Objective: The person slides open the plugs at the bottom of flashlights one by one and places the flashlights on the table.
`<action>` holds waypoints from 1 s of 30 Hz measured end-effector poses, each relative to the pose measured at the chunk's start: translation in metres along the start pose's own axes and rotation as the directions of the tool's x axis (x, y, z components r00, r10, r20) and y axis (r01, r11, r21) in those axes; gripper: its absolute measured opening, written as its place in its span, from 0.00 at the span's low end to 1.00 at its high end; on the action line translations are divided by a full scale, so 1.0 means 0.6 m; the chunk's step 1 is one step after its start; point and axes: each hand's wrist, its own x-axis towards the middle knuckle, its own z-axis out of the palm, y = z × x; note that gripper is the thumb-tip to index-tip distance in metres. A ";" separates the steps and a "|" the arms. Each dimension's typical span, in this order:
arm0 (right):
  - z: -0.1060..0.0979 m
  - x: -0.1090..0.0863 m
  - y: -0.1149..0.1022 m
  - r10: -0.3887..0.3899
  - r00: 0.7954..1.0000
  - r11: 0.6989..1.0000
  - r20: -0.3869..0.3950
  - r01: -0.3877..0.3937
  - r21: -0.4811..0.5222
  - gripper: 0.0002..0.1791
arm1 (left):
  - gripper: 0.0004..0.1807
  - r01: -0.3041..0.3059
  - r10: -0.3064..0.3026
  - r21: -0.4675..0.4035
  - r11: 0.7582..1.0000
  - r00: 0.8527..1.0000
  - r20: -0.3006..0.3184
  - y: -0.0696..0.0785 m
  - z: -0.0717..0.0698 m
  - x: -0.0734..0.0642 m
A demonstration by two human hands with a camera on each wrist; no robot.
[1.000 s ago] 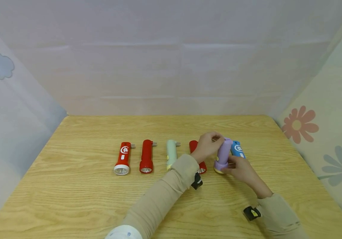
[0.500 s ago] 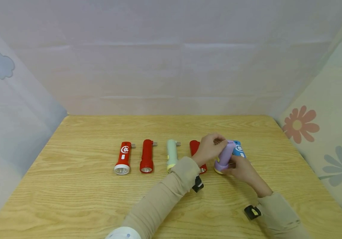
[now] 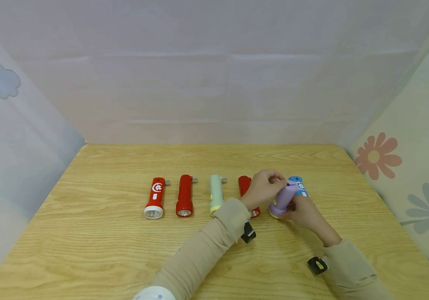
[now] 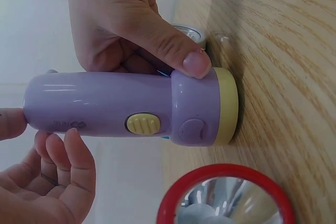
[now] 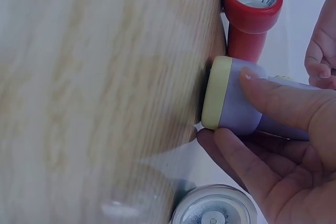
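A purple flashlight [image 3: 283,199] with a yellow rim stands tilted, lens end down on the wooden table, its tail leaning up and to the right. My right hand [image 3: 305,213] grips its head low down, thumb on one side and fingers on the other. At the tail, my left hand [image 3: 264,189] pinches the end between thumb and fingers. The left wrist view shows the yellow slide switch [image 4: 143,124] on the purple body. A blue flashlight [image 3: 299,186] lies partly hidden behind the right hand. A red flashlight [image 3: 244,184] lies partly behind the left hand.
Farther left on the table [image 3: 124,250] lie a pale green flashlight [image 3: 216,191], a plain red flashlight [image 3: 184,196] and a red flashlight with a white rim [image 3: 156,196]. These three have plug prongs sticking out at their tails. Printed cloth walls surround the table's back and sides.
The purple flashlight's tail has tipped right and down toward me, while its head stays in place. My left hand has followed the tail slightly; the right hand has barely moved.
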 end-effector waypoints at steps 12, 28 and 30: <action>0.004 0.001 0.008 0.023 0.999 0.990 -0.034 -0.027 -0.135 0.25 | 0.03 0.020 -0.019 -0.022 1.000 0.999 0.029 0.009 0.004 -0.006; 0.003 0.003 0.005 0.008 1.000 0.988 -0.011 -0.009 -0.151 0.25 | 0.02 0.034 -0.034 -0.025 0.999 0.999 0.022 0.014 0.005 -0.006; 0.003 0.003 0.004 0.012 1.000 0.989 -0.007 -0.013 -0.146 0.25 | 0.02 0.037 -0.037 -0.027 0.999 0.999 0.024 0.015 0.005 -0.006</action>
